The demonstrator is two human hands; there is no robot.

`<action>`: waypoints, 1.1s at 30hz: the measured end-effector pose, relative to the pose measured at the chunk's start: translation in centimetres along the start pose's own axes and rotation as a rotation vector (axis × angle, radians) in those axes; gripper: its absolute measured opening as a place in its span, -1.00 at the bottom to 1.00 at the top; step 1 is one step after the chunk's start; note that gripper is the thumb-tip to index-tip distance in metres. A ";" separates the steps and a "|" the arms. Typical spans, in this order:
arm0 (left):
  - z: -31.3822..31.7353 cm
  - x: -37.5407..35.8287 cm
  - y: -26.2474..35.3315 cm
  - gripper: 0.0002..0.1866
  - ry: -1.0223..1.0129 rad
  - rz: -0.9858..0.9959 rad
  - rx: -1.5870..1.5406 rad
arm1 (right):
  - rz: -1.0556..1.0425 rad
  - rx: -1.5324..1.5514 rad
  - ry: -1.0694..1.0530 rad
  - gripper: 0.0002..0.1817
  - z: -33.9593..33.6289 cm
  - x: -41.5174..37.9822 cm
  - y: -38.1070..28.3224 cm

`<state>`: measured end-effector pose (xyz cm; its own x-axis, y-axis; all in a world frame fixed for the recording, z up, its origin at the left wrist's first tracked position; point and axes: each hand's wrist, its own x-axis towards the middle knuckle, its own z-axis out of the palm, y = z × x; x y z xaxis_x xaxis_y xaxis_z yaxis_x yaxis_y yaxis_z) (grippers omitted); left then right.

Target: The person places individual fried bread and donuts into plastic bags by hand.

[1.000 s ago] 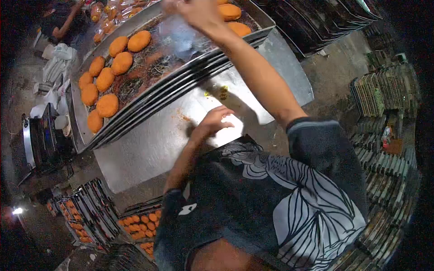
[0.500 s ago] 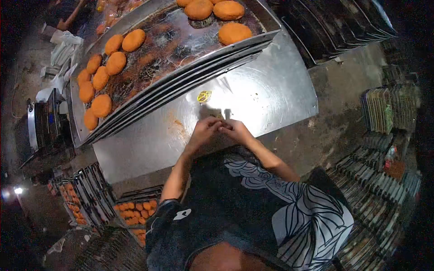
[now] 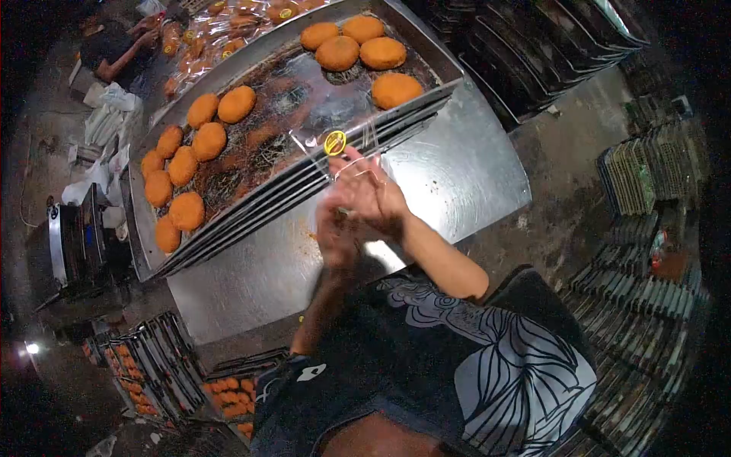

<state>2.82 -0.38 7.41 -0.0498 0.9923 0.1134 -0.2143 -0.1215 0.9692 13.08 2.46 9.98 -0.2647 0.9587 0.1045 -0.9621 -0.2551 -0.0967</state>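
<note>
A clear plastic bag (image 3: 364, 135) with a round yellow-and-black label (image 3: 335, 143) is raised above the steel table, close to the front edge of the bun tray. My right hand (image 3: 371, 194) reaches toward the label with its fingers stretched out, and they appear to be in or against the bag. Whether they are inside the film cannot be made out clearly. My left hand (image 3: 335, 228) is beside the right palm and wrist, smeared by motion, so its fingers do not show clearly. Orange-brown round buns (image 3: 396, 91) lie at both ends of the dark tray (image 3: 285, 99).
The steel table (image 3: 244, 293) spans the front under a stack of trays. Bagged buns (image 3: 244, 30) lie beyond, near another person's arm (image 3: 126, 57). Dark trays (image 3: 533, 53) are stacked at the upper right, racks (image 3: 640, 179) at the right, and bun-filled trays (image 3: 232, 396) at the lower left.
My hands were together low over the table; they are now raised and apart, the right stretched forward. The labelled bag has come up off the table with them. The view has shifted slightly.
</note>
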 end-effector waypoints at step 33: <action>-8.2 0.7 8.4 -0.50 -0.005 -0.207 -0.764 | -0.446 -1.318 0.247 -0.20 5.3 0.4 9.7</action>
<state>-7.02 -0.87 13.85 0.0682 0.9964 -0.0499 -0.8293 0.0845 0.5525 3.31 -0.34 14.29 0.1912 0.9586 0.2109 -0.1582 0.2422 -0.9572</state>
